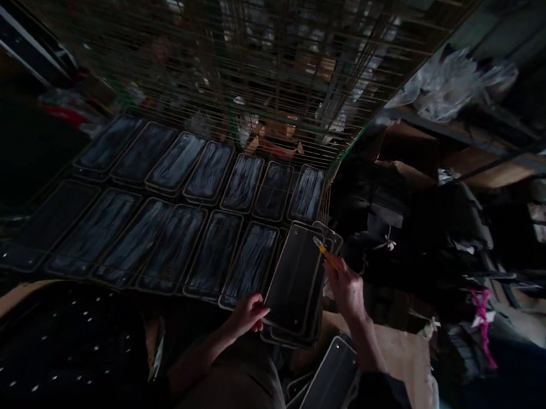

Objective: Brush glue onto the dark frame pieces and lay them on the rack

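My left hand [246,314] grips the lower edge of a stack of dark rectangular panels with pale rims [296,278], held upright over my lap. My right hand [346,287] is closed on a thin yellow-handled tool [325,253], its tip touching the upper right of the top panel. Two rows of similar dark panels [179,214], smeared with whitish streaks, lie side by side on a wire rack in front of me. More panels [326,389] lie by my right knee.
A wire mesh grid [268,61] rises behind the rows. Cardboard [405,361] lies under the loose panels at right. Cluttered shelves with plastic bags [454,80] and dark items stand at right. A dark dotted cloth [58,344] covers the lower left.
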Demonstrator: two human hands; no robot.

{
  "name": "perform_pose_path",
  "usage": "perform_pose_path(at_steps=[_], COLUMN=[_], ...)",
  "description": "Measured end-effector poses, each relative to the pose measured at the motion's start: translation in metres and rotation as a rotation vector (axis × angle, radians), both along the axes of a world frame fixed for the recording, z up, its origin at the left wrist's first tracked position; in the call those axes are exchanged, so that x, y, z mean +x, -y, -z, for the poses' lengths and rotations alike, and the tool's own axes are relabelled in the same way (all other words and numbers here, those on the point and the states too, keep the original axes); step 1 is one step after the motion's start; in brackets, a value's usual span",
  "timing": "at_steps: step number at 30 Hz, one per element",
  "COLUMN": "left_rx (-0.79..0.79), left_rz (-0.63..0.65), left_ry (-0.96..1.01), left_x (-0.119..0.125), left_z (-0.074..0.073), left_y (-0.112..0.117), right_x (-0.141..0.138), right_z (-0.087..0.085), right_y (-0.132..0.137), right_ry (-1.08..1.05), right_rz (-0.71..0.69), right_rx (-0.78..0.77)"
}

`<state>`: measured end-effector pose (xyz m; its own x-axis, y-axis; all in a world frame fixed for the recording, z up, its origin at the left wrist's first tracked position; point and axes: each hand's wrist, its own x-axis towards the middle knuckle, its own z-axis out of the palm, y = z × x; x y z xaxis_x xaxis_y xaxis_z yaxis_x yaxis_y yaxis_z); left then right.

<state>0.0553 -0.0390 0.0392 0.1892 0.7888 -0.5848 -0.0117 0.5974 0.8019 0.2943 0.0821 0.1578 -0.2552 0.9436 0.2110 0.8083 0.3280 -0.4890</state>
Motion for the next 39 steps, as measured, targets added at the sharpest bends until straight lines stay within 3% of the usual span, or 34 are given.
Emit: perform_pose_path(at_steps=[7,11,16,23,26,29,32,36,39], left_rx=[-0.034,-0.025,-0.027,-0.027,-0.037,-0.047,-0.046,-0.049,-0.066], left_rz=[-0.068,-0.074,-0.08,-0.095,-0.1,-0.114,-0.13,-0.137,-0.144], left_ry=[0.074,0.064,0.047,0.035,0.041,0.044,0.06,0.097,0.106], left_x=[-0.007,-0.007,-0.007,-0.005,-0.005,-0.005,-0.005,-0.006,-0.007], left_z=[-0.006,-0.004,0.0,0.003,0.002,0.001,0.002,0.003,0.003], left_y=[0.002,0.002,0.004,0.005,0.005,0.005,0.005,0.006,0.006], right_x=[0.0,0.001,0.002,-0.004,-0.004,-0.001,0.0,0.0,0.0], right_z=[0.014,0.019,0.008,0.013,0.019,0.022,0.018,0.004,-0.011], right_y=[-0.03,-0.014,0.015,-0.026,-0.026,-0.001,0.042,0.106,0.13], right_ry=[0.102,0.094,0.007,0.022,0.103,0.123,0.131,0.104,0.015], right_rz=[-0.012,-0.041,-0.035,0.007,-0.022,-0.076,-0.137,-0.204,-0.247], right_rx=[-0.022,-0.115,-0.221,-0.109,-0.092,-0.118,-0.179,-0.306,-0.459])
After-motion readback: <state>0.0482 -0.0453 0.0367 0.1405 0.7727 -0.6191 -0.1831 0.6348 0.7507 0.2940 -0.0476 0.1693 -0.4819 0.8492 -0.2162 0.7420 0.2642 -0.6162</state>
